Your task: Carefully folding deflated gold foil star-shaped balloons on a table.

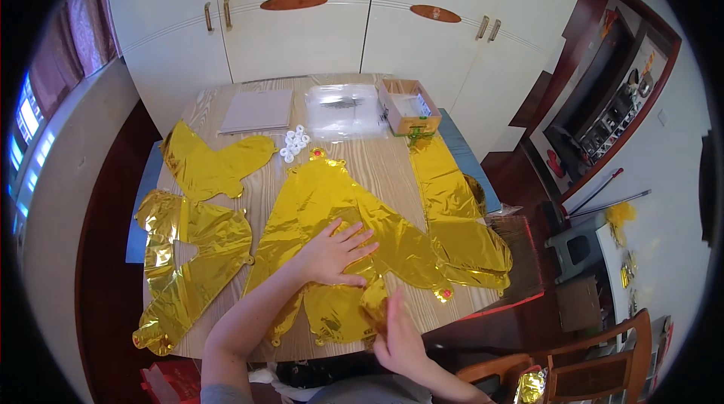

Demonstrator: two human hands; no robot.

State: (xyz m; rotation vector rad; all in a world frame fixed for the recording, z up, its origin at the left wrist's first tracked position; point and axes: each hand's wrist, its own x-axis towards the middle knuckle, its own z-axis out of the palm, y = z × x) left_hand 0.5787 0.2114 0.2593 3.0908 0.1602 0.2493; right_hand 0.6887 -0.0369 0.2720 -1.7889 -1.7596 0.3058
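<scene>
A large flat gold foil balloon (317,196) lies across the middle of the table, with a small red spot at its top and another at its right corner. My left hand (335,254) rests palm down on it, fingers spread. At the near edge, my right hand (402,340) grips a raised, folded flap of this foil balloon between thumb and fingers; the fingertips are partly hidden. To the left lie two more flat gold foil pieces, an upper one (215,159) and a lower one (215,234). Another gold foil piece (445,185) stretches along the right side.
At the table's back are a grey-white flat board (258,111), white rolls (292,144), a clear plastic packet (343,110) and an open box (409,107). White cabinets (294,34) stand behind. A wooden chair (596,359) is at the near right, a red bag (170,383) below left.
</scene>
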